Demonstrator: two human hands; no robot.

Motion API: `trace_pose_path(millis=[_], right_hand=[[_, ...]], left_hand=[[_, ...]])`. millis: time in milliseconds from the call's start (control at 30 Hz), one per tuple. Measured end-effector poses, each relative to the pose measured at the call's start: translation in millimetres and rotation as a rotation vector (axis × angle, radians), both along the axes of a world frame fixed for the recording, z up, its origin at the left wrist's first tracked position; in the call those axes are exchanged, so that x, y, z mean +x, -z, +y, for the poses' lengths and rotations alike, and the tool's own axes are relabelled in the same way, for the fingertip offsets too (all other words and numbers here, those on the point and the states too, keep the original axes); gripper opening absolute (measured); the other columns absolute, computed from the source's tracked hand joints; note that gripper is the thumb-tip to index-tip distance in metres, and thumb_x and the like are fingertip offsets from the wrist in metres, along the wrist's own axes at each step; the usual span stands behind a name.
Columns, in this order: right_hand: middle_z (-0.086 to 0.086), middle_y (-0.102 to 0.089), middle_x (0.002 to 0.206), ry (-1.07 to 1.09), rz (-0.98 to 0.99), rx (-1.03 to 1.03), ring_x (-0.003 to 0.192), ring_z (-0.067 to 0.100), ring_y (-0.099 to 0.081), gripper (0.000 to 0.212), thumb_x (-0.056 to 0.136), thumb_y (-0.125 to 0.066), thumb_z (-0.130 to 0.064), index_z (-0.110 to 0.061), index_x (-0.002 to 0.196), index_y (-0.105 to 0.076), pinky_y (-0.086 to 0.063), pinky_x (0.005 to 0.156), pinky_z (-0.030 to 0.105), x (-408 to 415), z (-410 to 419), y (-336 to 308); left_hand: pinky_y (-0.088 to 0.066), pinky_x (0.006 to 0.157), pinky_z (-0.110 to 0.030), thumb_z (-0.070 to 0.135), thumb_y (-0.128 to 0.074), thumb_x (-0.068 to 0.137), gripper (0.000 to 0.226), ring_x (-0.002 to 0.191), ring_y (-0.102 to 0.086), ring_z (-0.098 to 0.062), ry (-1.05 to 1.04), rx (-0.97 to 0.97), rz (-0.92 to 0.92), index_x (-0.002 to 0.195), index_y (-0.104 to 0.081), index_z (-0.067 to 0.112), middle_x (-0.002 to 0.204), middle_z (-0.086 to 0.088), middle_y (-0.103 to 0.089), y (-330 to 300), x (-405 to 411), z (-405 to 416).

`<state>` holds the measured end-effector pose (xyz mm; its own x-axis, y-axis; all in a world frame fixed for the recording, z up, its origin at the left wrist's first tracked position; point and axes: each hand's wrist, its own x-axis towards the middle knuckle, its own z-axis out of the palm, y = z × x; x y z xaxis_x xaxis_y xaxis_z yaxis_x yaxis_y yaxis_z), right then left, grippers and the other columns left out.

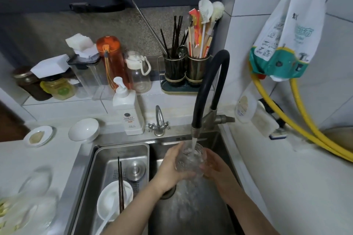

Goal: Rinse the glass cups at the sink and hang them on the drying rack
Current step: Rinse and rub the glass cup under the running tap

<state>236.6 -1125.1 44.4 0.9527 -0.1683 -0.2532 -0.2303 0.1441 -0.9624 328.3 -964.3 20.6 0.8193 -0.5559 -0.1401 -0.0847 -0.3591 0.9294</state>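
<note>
A clear textured glass cup [190, 160] sits under the running stream from the black faucet [210, 89], over the steel sink [219, 139]. My left hand [172, 166] grips the cup from the left side. My right hand [214, 165] holds it from the right, fingers wrapped against the glass. Water fills the cup and spills down into the basin below. More glass cups [36, 179] lie blurred on the counter at the lower left. No drying rack shows in this view.
A steel drain tray [101, 158] in the sink's left half holds a white bowl [107, 198], chopsticks, a spoon and a metal lid. A soap pump bottle [129, 112], small tap, white bowls, bottles and utensil holders [183, 70] line the back. Yellow hoses [305, 129] run at right.
</note>
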Motion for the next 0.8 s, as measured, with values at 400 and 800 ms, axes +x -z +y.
trace_pose_path(millis=[400, 800], right_hand=[[-0.011, -0.065, 0.120, -0.024, -0.057, -0.171, 0.108, 0.003, -0.063, 0.053, 0.075, -0.076, -0.027, -0.030, 0.124, -0.055, -0.054, 0.082, 0.022, 10, -5, -5], [-0.013, -0.066, 0.119, -0.130, -0.073, -0.216, 0.110, 0.001, -0.062, 0.051, 0.084, -0.070, -0.015, -0.033, 0.128, -0.052, -0.051, 0.083, 0.015, -1, 1, -1]], left_hand=[[-0.043, 0.098, -0.014, 0.018, -0.089, 0.062, 0.093, 0.121, -0.050, 0.006, -0.082, -0.143, 0.073, 0.137, -0.038, 0.039, 0.135, 0.016, -0.050, -3, -9, 6], [-0.044, 0.091, -0.008, 0.005, -0.087, 0.062, 0.091, 0.112, -0.054, 0.010, -0.034, -0.092, 0.085, 0.136, -0.039, 0.025, 0.126, 0.014, -0.056, -8, -12, 13]])
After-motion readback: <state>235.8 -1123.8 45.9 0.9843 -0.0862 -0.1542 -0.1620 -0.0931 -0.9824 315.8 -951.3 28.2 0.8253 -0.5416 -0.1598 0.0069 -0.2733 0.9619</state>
